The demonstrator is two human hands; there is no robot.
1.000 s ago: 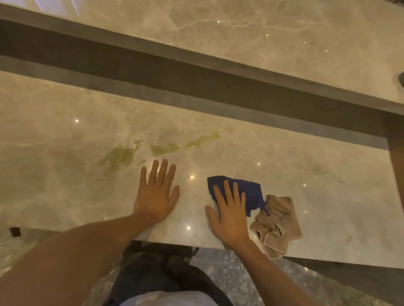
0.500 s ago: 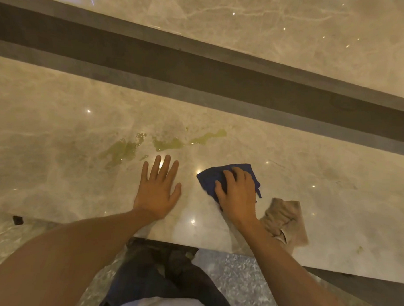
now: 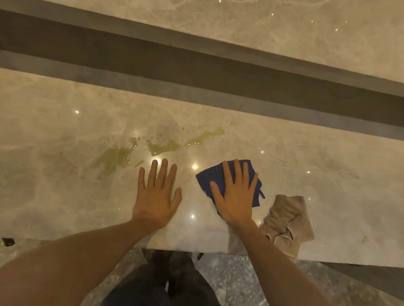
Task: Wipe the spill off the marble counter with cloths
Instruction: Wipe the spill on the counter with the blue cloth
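A yellow-green spill (image 3: 159, 147) streaks across the marble counter (image 3: 311, 180), in patches left of centre. My left hand (image 3: 156, 194) lies flat on the bare counter just below the spill, fingers spread, holding nothing. My right hand (image 3: 236, 196) presses flat on a blue cloth (image 3: 209, 176), fingers spread over it; the cloth lies to the right of the spill, apart from it. A crumpled beige cloth (image 3: 288, 219) lies at the counter's front edge, right of my right wrist.
A dark recessed band (image 3: 200, 67) runs along the back of the counter, with a higher marble ledge (image 3: 271, 28) behind it. The counter's front edge is at my waist; speckled floor (image 3: 248, 282) lies below. A small dark object (image 3: 8, 241) sits at the left.
My right hand moved from the counter's edge onto the blue cloth, curled on it, then flattened over it. The cloth slid slightly away from the beige one. My left hand stayed put.
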